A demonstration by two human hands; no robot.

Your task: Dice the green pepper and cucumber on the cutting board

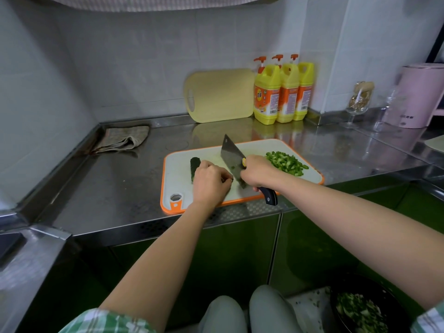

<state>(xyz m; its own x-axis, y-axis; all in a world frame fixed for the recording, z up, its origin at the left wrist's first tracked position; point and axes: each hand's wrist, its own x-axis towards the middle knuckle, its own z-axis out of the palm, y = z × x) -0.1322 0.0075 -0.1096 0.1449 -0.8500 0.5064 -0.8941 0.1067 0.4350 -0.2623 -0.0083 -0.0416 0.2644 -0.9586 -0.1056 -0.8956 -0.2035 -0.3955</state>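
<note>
While the right hand (pixel 258 173) grips the cleaver (pixel 231 157), the left hand (pixel 211 181) curls over the cucumber (pixel 195 165): likely firm, round, slippery; pin it near the cut.

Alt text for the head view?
A person's right hand grips a black-handled steel cleaver on a white, orange-rimmed cutting board while the left hand holds a dark green cucumber. A pile of diced green pepper lies at the board's right.

Dark cucumber (pixel 195 167) lies on the white, orange-rimmed cutting board (pixel 179 169), diced pepper (pixel 286 162) piled right.
</note>
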